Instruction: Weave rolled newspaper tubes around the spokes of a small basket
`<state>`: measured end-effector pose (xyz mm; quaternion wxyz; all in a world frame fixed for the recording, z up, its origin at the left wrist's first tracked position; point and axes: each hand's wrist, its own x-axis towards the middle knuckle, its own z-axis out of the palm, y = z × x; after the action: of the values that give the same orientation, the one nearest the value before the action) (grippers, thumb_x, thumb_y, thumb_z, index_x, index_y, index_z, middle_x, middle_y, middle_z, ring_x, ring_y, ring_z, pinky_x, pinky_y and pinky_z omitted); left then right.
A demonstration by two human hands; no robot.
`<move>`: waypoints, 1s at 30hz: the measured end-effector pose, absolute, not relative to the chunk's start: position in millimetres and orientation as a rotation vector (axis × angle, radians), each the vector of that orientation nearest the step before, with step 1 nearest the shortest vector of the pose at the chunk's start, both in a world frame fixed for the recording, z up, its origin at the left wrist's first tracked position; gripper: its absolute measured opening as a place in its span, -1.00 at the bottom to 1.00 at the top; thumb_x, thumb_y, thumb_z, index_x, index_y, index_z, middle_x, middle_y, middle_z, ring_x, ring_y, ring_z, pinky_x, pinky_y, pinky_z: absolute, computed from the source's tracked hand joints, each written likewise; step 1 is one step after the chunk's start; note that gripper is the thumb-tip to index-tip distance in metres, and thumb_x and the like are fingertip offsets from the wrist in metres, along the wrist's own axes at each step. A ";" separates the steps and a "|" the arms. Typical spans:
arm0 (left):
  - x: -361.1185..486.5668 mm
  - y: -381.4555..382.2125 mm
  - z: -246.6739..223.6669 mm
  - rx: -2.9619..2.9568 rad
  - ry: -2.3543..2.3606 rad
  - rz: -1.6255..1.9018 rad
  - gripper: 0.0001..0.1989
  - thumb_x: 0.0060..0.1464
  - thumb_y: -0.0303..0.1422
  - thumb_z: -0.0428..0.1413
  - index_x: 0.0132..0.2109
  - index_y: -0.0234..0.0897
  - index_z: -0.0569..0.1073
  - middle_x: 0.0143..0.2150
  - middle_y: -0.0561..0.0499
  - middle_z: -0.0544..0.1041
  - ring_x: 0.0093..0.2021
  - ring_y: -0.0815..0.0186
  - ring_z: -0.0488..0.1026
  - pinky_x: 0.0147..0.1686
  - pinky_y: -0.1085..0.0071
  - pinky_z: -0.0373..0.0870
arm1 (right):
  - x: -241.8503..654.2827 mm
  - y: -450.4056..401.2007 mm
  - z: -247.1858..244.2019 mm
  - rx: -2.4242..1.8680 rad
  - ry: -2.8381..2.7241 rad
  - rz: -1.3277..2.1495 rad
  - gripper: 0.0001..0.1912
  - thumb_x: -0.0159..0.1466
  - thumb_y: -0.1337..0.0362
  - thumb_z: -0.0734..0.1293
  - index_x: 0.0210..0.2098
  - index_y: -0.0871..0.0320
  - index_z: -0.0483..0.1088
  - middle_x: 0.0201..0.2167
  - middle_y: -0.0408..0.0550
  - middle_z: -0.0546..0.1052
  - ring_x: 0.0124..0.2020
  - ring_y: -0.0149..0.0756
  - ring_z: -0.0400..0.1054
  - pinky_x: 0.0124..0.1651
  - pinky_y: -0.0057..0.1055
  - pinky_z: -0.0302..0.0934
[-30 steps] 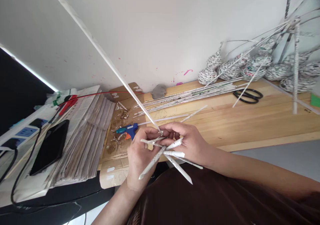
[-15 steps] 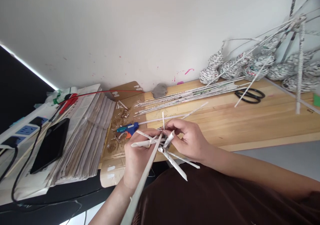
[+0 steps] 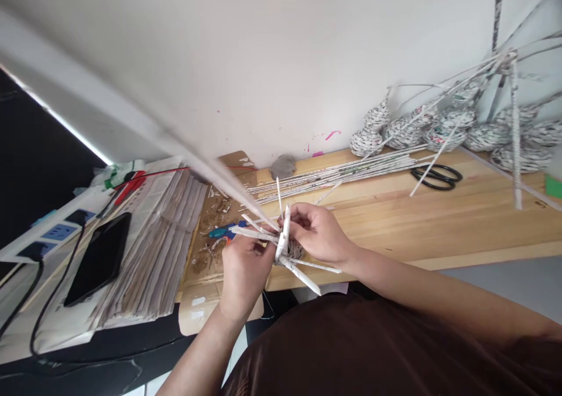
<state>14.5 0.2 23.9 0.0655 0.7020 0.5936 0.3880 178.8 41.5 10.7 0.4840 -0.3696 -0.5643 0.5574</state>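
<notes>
Between my hands is a small woven paper piece with several rolled-paper tubes sticking out of it on all sides. My left hand is closed around its left side, thumb near the hub. My right hand pinches at the upper right of the hub, fingertips partly hidden behind a tube. One long paper tube runs from the hub up to the left, close to the camera and blurred. Another thick tube points down toward my lap.
A blue glue gun lies on stained cardboard behind my left hand. Newspaper sheets, a phone and a power strip are at left. Behind are paper sticks, black scissors and woven gourd shapes.
The long tube has swung from pointing down toward me to pointing up and left. My hands have turned the woven piece slightly and still hold it.
</notes>
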 end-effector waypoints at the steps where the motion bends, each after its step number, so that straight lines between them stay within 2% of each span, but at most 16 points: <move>1: 15.5 0.9 23.4 2.130 1.784 1.174 -0.82 0.06 -0.48 0.21 -0.21 -0.19 0.67 -0.35 0.05 0.67 -0.42 0.31 0.55 -0.36 0.43 0.46 | 179.4 42.4 11.8 -0.898 -1.361 1.381 -0.83 0.18 0.18 0.44 -0.34 0.15 0.47 -0.42 -0.07 0.59 -0.42 -0.31 0.48 -0.33 -0.38 0.37; 9: 20.4 1.0 21.7 2.234 1.699 1.202 -0.72 0.13 -0.58 0.12 -0.11 -0.21 0.64 -0.21 -0.01 0.67 -0.18 0.24 0.60 -0.10 0.38 0.51 | 179.5 46.4 15.9 -0.963 -1.254 1.515 -0.79 0.06 0.18 0.50 -0.40 0.13 0.45 -0.51 -0.16 0.53 -0.50 -0.34 0.41 -0.42 -0.41 0.31; 15: 19.9 -1.4 18.3 2.294 1.649 1.217 -0.68 0.17 -0.59 0.10 -0.03 -0.20 0.60 -0.08 -0.02 0.67 -0.07 0.21 0.57 -0.03 0.32 0.48 | 181.4 45.1 17.6 -0.951 -1.244 1.552 -0.65 0.09 0.01 0.51 -0.35 0.15 0.45 -0.47 -0.11 0.56 -0.48 -0.32 0.43 -0.39 -0.37 0.34; 24: 19.2 -2.5 14.2 2.362 1.513 1.333 -0.71 0.23 -0.58 0.02 -0.11 -0.21 0.59 -0.15 -0.05 0.65 -0.07 0.20 0.55 -0.04 0.26 0.48 | 183.8 47.9 13.9 -0.847 -1.130 1.626 -0.65 0.03 0.12 0.59 -0.45 0.20 0.43 -0.58 -0.23 0.48 -0.58 -0.48 0.32 -0.50 -0.51 0.21; 30: 12.2 -0.5 24.8 2.381 1.365 1.242 -0.73 0.18 -0.61 0.04 -0.20 -0.23 0.60 -0.20 -0.06 0.62 -0.14 0.23 0.56 -0.12 0.32 0.51 | 197.0 55.6 20.2 -0.879 -1.184 1.839 -0.64 0.04 0.10 0.59 -0.40 0.20 0.46 -0.54 -0.17 0.57 -0.55 -0.43 0.44 -0.45 -0.49 0.32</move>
<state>12.2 -0.5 24.8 0.0647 0.7887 0.4522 0.4114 197.0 55.6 20.2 0.3822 -0.3446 -0.4641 0.7210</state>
